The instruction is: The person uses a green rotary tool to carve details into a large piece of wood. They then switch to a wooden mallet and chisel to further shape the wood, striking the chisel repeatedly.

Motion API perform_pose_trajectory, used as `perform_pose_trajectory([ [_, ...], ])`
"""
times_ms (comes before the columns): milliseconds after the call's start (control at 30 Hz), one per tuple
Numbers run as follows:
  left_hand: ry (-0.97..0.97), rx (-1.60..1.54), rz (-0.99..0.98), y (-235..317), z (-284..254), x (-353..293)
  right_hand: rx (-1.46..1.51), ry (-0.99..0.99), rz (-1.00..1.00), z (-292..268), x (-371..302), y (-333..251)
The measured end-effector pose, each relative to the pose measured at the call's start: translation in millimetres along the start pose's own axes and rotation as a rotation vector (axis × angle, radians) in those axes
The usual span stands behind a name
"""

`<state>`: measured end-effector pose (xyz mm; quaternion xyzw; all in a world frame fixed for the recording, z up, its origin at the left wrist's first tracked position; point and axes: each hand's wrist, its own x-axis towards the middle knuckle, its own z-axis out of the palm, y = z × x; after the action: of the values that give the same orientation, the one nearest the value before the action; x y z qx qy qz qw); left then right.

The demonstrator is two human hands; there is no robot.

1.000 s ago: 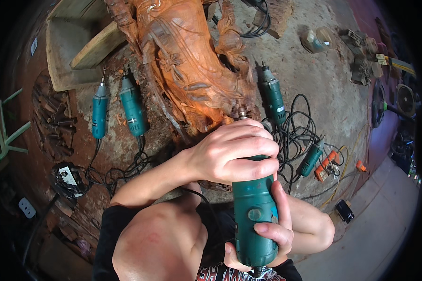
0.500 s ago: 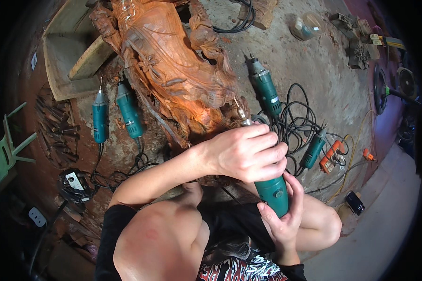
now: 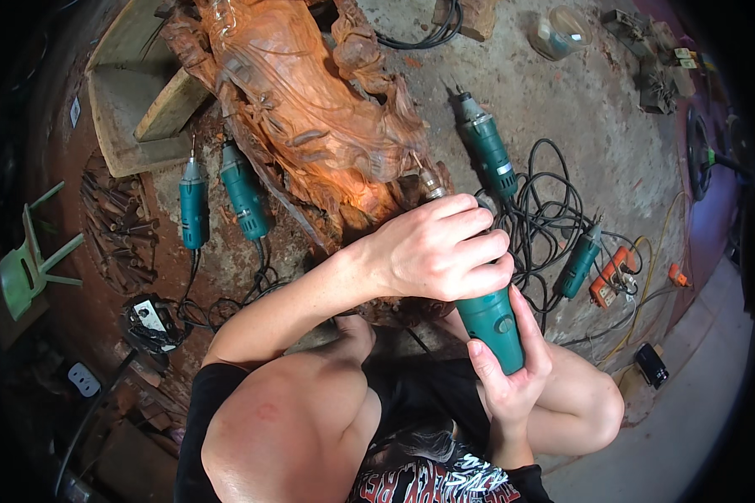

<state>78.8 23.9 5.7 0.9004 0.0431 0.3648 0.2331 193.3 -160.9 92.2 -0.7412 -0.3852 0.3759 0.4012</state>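
My left hand (image 3: pixel 440 247) wraps over the front body of a green die grinder (image 3: pixel 488 323), its forearm reaching across from the left. Below it, my right hand (image 3: pixel 516 369) cradles the rear end of the same tool, thumb on one side and fingers on the other. The tool's metal collet (image 3: pixel 430 180) points up and away at the lower right edge of a reddish-brown wood carving (image 3: pixel 310 126). The thin bit meets or nearly meets the wood; I cannot tell whether it is touching. Folds and knobbly shapes cover the carving.
Another die grinder (image 3: pixel 491 155) lies right of the carving beside tangled black cords (image 3: pixel 545 201), with a smaller one (image 3: pixel 580 264) near an orange power strip (image 3: pixel 614 275). Two more grinders, one here (image 3: pixel 243 197), lie left. Burr bits (image 3: pixel 117 226) are piled near a wooden box (image 3: pixel 117 92).
The view has shifted slightly, so the floor items sit farther right. Both hands and the grinder have moved a little up, and the collet is closer to the carving's edge.
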Motion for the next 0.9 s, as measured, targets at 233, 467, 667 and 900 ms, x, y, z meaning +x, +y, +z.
perform_pose_trajectory([
  [233, 0.013, 0.003, -0.009, -1, 1, -1, -0.024, -0.056, 0.057, -6, 1, -1],
  [467, 0.144, -0.005, 0.042, 1, -2, 1, 0.103, -0.078, 0.046, -14, -11, -5],
  [667, 0.434, -0.22, 0.019, 13, -26, 4, 0.285, -0.024, -0.457, 21, -5, -23],
  [900, 0.469, -0.294, 0.032, -7, -38, -16, -0.108, -0.04, -0.999, 45, 26, -26],
])
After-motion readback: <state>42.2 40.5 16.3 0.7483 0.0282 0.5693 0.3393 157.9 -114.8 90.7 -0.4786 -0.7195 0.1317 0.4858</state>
